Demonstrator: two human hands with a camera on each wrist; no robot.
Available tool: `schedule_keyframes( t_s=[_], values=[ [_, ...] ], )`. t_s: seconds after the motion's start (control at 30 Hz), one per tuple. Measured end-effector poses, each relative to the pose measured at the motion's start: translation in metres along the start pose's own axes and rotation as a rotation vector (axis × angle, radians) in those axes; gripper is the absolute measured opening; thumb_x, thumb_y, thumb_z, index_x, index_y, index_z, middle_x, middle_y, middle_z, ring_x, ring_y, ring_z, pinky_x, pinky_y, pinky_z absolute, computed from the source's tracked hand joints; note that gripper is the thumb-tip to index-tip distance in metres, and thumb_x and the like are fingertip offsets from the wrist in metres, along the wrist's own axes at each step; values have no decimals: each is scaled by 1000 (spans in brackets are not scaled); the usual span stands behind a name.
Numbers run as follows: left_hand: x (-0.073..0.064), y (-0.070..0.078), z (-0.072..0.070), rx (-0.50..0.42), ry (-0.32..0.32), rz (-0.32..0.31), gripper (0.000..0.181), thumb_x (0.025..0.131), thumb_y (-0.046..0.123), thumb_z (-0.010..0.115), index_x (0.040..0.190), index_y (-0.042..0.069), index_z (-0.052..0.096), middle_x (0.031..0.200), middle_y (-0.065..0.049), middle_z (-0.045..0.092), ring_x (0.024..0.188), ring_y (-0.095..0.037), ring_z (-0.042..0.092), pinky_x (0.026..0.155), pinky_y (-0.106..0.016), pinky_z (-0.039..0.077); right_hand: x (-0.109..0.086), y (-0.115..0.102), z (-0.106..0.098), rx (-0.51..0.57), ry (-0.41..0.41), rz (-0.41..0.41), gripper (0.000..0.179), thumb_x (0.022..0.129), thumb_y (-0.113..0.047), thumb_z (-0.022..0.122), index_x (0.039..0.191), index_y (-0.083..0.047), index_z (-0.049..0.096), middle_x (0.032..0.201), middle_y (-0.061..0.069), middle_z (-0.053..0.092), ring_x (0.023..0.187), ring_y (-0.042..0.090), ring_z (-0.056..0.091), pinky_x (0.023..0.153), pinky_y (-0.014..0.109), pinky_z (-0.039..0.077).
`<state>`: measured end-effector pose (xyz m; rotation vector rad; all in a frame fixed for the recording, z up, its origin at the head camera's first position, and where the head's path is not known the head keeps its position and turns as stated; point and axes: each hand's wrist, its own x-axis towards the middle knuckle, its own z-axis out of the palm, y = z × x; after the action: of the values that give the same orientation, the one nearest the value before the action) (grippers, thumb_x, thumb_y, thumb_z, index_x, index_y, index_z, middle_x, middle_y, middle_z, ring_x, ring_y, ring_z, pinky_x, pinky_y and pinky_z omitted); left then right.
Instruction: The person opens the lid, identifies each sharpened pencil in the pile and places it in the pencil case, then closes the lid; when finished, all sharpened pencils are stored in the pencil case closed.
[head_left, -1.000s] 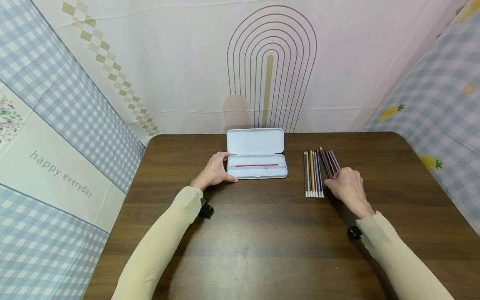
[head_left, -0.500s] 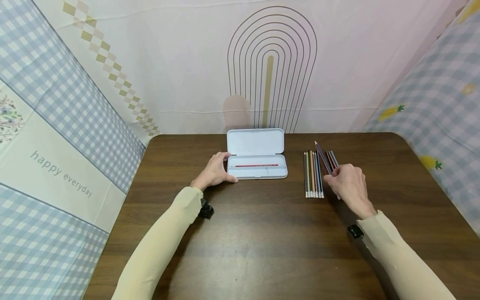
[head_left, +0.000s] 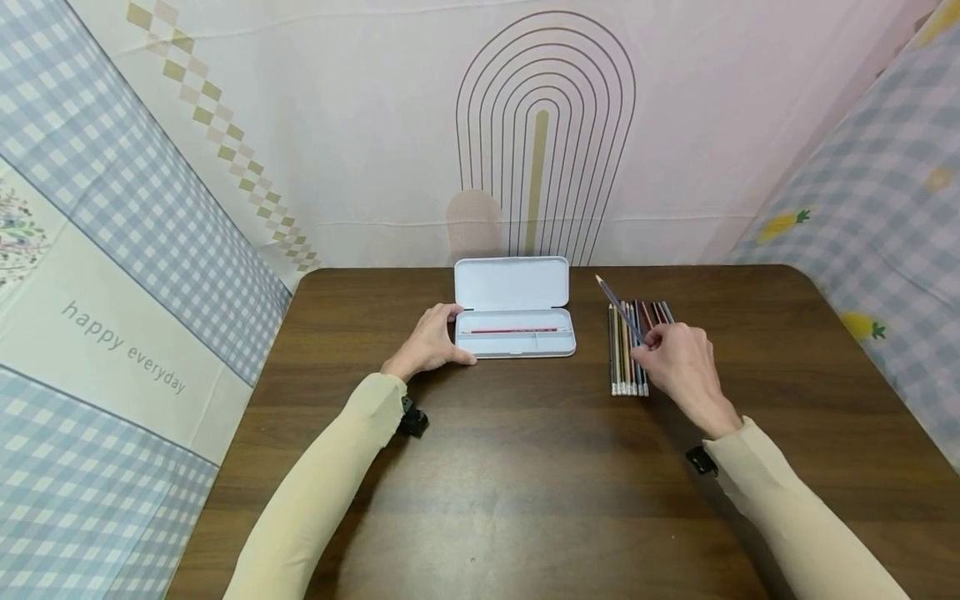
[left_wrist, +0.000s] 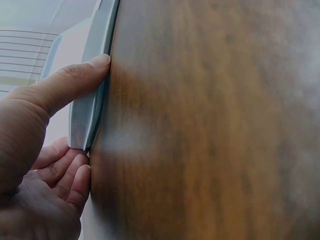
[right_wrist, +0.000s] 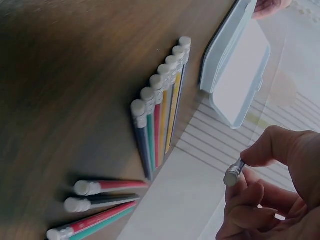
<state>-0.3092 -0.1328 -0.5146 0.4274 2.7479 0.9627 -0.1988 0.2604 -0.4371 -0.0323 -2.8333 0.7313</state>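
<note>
An open white pencil case stands at the table's back, its lid raised, with a red pencil lying in the long compartment. My left hand holds its left end, the thumb against the front wall and the other fingers round the end. In my right hand a purple-blue pencil is pinched between thumb and fingers, lifted and tilted, its tip pointing back and left. The right wrist view shows its eraser end. Below that hand lies a tidy row of pencils, white erasers toward me.
Several looser pencils, red, black and green, lie beside the row, partly behind my right hand in the head view. The brown wooden table ends at a patterned cloth backdrop. Checked cloth hangs on the right.
My right hand has raised the purple-blue pencil off the table from among the loose ones and moved it left over the row. The left hand and the case have stayed put.
</note>
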Motion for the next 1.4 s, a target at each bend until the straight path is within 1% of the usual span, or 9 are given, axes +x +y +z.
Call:
schedule_keyframes(
  t_s=[0.2,0.37,0.47,0.53,0.77,0.97,1.17,1.23,1.4],
  values=[
    [7,-11,7,25,5,4,104,73,34,100,157,3,48,157,-19,53,148,-35,47,130,-52,38,6,-10,6,19,-61,-56,11,86,-12,72,80,-6,80,73,7,75,71,27,63,66,37,48],
    [-6,6,-2,-13,-4,-10,101,75,31,99,158,2,49,159,-21,52,151,-38,46,131,-53,36,12,-18,10,31,-120,-111,12,84,-9,68,75,-8,77,66,1,70,63,18,58,63,31,44],
    [-11,15,-6,-4,-8,-20,100,77,30,99,158,3,48,159,-21,52,151,-38,46,131,-52,37,17,-23,13,46,-149,-155,13,84,-6,67,76,-6,77,67,3,71,61,15,56,58,28,42],
    [-13,17,-8,4,-15,-25,101,77,31,99,159,3,47,160,-21,51,151,-37,46,130,-50,38,20,-25,16,48,-163,-185,13,84,-5,67,79,-3,79,70,6,74,62,16,57,58,28,43],
    [-4,2,0,16,10,-7,104,74,37,100,157,2,49,158,-23,52,148,-39,47,127,-49,41,29,-30,30,63,-200,-288,13,86,-3,70,91,3,81,83,14,78,70,18,66,62,27,51],
    [-13,16,-9,-24,-9,-22,102,76,29,99,158,0,47,159,-23,51,151,-40,45,131,-52,38,39,-39,41,63,-258,-381,14,87,1,69,95,6,80,86,16,73,70,18,61,61,26,49],
    [-12,14,-9,3,7,-11,100,77,33,99,157,1,49,158,-23,53,149,-39,47,129,-49,40,51,-46,51,30,-308,-449,10,93,1,66,91,1,76,85,12,65,71,17,54,58,25,43],
    [-15,22,-12,-2,-4,-28,99,78,27,98,158,0,47,159,-23,52,151,-39,46,131,-52,37,54,-47,54,19,-311,-480,10,94,1,65,92,0,75,86,11,64,72,18,54,60,26,43],
    [-15,23,-12,-8,-12,-36,100,77,28,99,159,1,48,160,-22,51,152,-38,45,131,-52,37,63,-49,61,-4,-320,-541,11,95,2,65,92,0,74,89,11,66,76,20,57,65,31,49]
  ],
)
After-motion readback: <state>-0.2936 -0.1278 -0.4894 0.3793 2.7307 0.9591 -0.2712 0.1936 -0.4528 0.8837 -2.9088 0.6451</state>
